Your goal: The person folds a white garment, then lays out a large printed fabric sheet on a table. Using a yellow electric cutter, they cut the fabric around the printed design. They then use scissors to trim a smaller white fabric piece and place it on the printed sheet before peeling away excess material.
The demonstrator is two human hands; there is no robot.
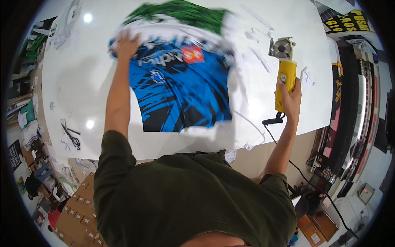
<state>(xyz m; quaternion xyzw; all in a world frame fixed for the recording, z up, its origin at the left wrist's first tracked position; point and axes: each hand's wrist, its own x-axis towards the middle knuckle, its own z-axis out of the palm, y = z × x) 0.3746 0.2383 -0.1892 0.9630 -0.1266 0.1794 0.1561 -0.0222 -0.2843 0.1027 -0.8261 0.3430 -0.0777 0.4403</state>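
Note:
My left hand lies on the upper left corner of a printed fabric piece, fingers spread. The fabric is blue and black, with white lettering, a round crest and a red patch; its top part is smeared by motion. Beyond it, a white band and green-and-black fabric adjoin it. At the right, my right hand is wrapped round the yellow body of an electric rotary cloth cutter. Its round blade end points away from me, over the table.
Scissors lie near the left edge of the white table. White fabric scraps are scattered around the cutter. A black power cord runs from the cutter past my right arm. Cardboard boxes sit at lower left, a long machine at right.

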